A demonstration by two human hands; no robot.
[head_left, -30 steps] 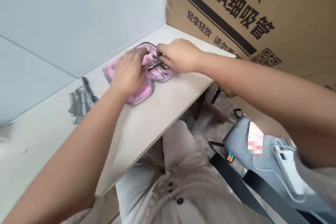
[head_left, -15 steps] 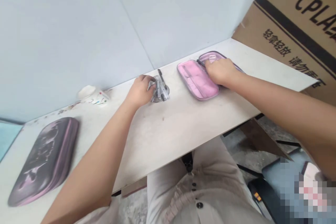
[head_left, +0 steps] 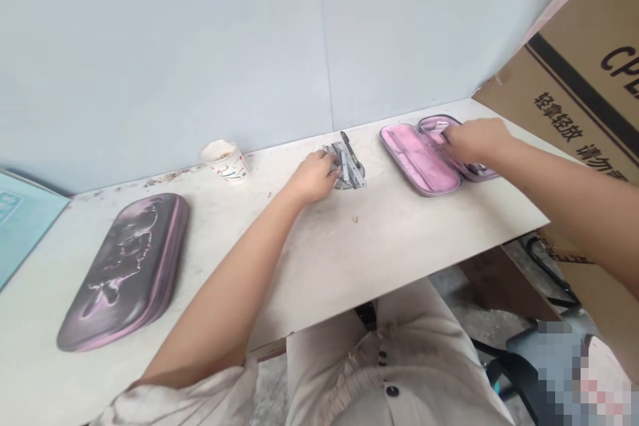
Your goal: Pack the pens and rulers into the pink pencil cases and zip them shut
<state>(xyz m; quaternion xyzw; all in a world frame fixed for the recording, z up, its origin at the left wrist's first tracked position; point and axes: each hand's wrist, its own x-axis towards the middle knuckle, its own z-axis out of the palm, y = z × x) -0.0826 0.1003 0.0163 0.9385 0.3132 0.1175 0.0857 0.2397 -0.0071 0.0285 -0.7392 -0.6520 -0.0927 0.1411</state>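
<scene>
My left hand [head_left: 317, 176] has its fingers curled over the left edge of a small pile of clear rulers [head_left: 352, 170]. A rounded grey item shows in part beneath them. A black pen [head_left: 350, 146] lies at the back of this pile. To the right, an unzipped pencil case [head_left: 422, 163] lies spread flat, its pink lining facing up. My right hand [head_left: 482, 140] is over its right half, fingers closed and pointing down into it. Something dark shows at those fingertips; I cannot make out what it is.
A closed dark pencil case [head_left: 130, 266] with pink trim lies at the left. Behind it stands a patterned paper cup [head_left: 224, 161] near the wall. Crumbs lie along the wall edge. A large cardboard box [head_left: 574, 93] stands beyond the table's right end.
The view has shifted left, so everything sits further right in the picture. My right hand has lifted slightly within the open case. My left hand remains at the rulers.
</scene>
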